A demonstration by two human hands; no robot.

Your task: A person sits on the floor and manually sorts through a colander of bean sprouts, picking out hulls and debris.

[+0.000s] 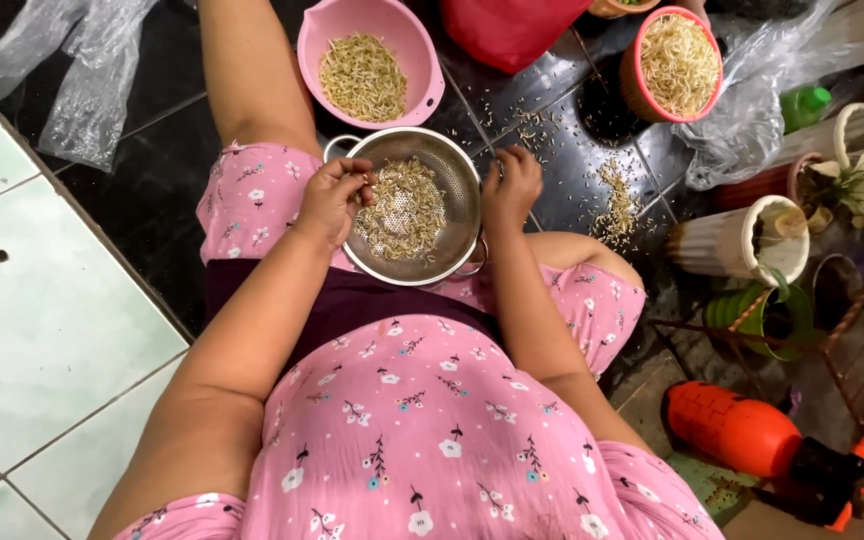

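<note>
Sprouts (404, 210) were picked over in a steel colander (464, 215), mid-frame.
One was pinched by the left hand (332, 195); the right hand (512, 185) was curled, grip unclear; both upper bowls (422, 60) were part filled.

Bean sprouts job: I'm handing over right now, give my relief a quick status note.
Left hand: pinching a sprout over the steel colander on the lap.
Right hand: at the colander's far rim, fingers curled; hold unclear.
Bean sprouts part-fill the colander. More sit in the pink bowl and in the red-rimmed bowl.
Trimmings lie scattered on the dark floor.
Left: the colander's heap.
</note>
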